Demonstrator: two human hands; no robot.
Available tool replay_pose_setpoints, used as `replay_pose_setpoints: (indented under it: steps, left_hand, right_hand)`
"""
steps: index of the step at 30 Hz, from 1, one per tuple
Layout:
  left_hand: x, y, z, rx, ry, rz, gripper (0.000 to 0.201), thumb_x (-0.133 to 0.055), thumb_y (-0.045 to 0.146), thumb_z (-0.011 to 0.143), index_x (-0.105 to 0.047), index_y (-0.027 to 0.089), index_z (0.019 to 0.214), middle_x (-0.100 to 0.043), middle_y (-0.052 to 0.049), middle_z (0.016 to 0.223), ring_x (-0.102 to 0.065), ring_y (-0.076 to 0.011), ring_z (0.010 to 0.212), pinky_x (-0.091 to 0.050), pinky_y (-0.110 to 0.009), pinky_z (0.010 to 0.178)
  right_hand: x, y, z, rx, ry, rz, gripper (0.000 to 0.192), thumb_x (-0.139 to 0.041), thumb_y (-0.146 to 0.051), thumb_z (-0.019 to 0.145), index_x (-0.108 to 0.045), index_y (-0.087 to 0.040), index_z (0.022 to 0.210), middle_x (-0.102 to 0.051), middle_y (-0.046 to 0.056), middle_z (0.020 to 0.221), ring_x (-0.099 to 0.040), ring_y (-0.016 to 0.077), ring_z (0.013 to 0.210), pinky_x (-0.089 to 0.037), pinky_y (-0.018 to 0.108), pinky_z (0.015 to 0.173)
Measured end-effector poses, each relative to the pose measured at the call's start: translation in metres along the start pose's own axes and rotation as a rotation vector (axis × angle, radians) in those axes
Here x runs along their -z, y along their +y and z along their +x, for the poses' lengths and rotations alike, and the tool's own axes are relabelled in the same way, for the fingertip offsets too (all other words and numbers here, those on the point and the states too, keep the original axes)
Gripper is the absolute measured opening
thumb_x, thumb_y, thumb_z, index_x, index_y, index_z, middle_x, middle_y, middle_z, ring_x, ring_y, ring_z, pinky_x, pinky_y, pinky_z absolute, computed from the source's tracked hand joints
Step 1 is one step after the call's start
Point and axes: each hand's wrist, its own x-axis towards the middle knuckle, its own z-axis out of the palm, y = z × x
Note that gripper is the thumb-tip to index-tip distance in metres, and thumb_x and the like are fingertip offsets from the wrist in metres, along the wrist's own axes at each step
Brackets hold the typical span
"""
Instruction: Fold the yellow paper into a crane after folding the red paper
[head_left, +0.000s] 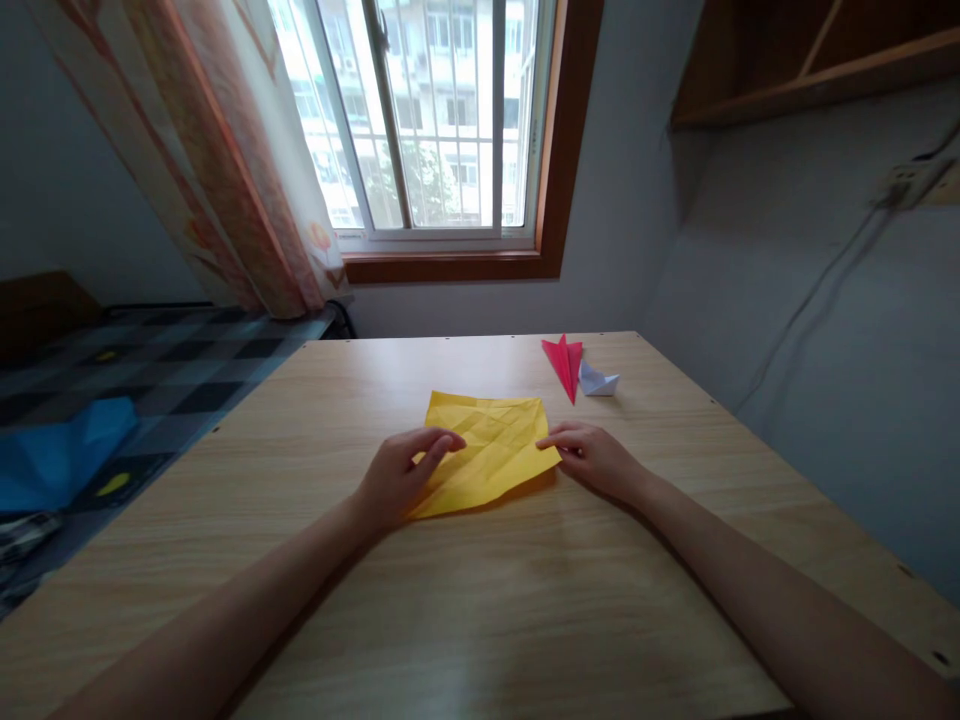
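A sheet of yellow paper (487, 440) with a grid of fold creases lies on the table, its near edge lifted slightly and casting a shadow. Over its left side rests my left hand (405, 465), forefinger stretched across the sheet and thumb a little apart from it. Part of the paper's left edge is hidden beneath that hand. My right hand (596, 458) pinches the right edge near the corner, fingertips on top and the thumb mostly out of sight.
Behind my right hand lie a pink folded paper plane (566, 366) and a white paper boat (598, 380), close together. The wooden table (480, 620) reaches toward a window (435, 120). On the left is a bed with checked bedding (180, 345) and a blue object (67, 450).
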Motion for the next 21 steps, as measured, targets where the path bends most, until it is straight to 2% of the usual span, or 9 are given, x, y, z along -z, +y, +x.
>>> replay_pose_setpoints:
  steps: [2, 5, 10, 15, 21]
  left_hand:
    - [0.004, -0.013, 0.002, 0.066, 0.018, 0.005, 0.03, -0.046, 0.033, 0.097, -0.071, 0.018, 0.105, -0.076, -0.006, 0.103, -0.071, -0.0192, 0.094, -0.057, -0.03, 0.085]
    - [0.007, -0.03, 0.003, 0.02, -0.152, 0.069, 0.033, -0.044, 0.027, 0.092, -0.07, 0.02, 0.112, -0.074, -0.006, 0.112, -0.07, -0.0201, 0.102, -0.055, -0.033, 0.092]
    - [0.004, -0.039, 0.004, -0.033, -0.293, 0.093, 0.036, -0.04, 0.025, 0.093, -0.072, 0.022, 0.108, -0.074, -0.003, 0.116, -0.068, -0.0191, 0.108, -0.053, -0.034, 0.099]
    - [0.002, -0.04, 0.005, -0.045, -0.304, 0.102, 0.036, -0.039, 0.028, 0.096, -0.073, 0.021, 0.106, -0.074, -0.004, 0.116, -0.068, -0.0189, 0.109, -0.053, -0.033, 0.099]
    - [0.002, -0.039, 0.004, -0.038, -0.304, 0.039, 0.037, -0.038, 0.026, 0.096, -0.072, 0.019, 0.108, -0.072, -0.005, 0.118, -0.066, -0.0191, 0.111, -0.05, -0.034, 0.102]
  right_hand:
    - [0.001, 0.0, 0.0, -0.003, -0.009, 0.013, 0.033, -0.054, -0.007, 0.081, -0.078, -0.02, 0.099, -0.074, 0.007, 0.104, -0.068, 0.0182, 0.09, -0.051, 0.029, 0.08]
    - [0.004, -0.002, 0.001, 0.0, -0.029, 0.031, 0.033, -0.054, -0.007, 0.081, -0.078, -0.019, 0.099, -0.074, 0.008, 0.103, -0.068, 0.0179, 0.089, -0.051, 0.028, 0.08]
    - [0.006, -0.001, 0.0, 0.009, -0.043, 0.043, 0.033, -0.053, -0.007, 0.081, -0.078, -0.018, 0.1, -0.074, 0.008, 0.105, -0.067, 0.0174, 0.088, -0.051, 0.028, 0.079]
    - [0.006, 0.002, 0.0, 0.003, -0.041, 0.03, 0.034, -0.052, -0.008, 0.081, -0.078, -0.019, 0.101, -0.072, 0.008, 0.105, -0.065, 0.0172, 0.086, -0.05, 0.029, 0.078]
    - [0.003, 0.008, 0.001, -0.06, 0.022, 0.029, 0.03, -0.054, -0.01, 0.081, -0.078, -0.016, 0.097, -0.065, 0.008, 0.093, -0.06, 0.0172, 0.082, -0.048, 0.028, 0.075]
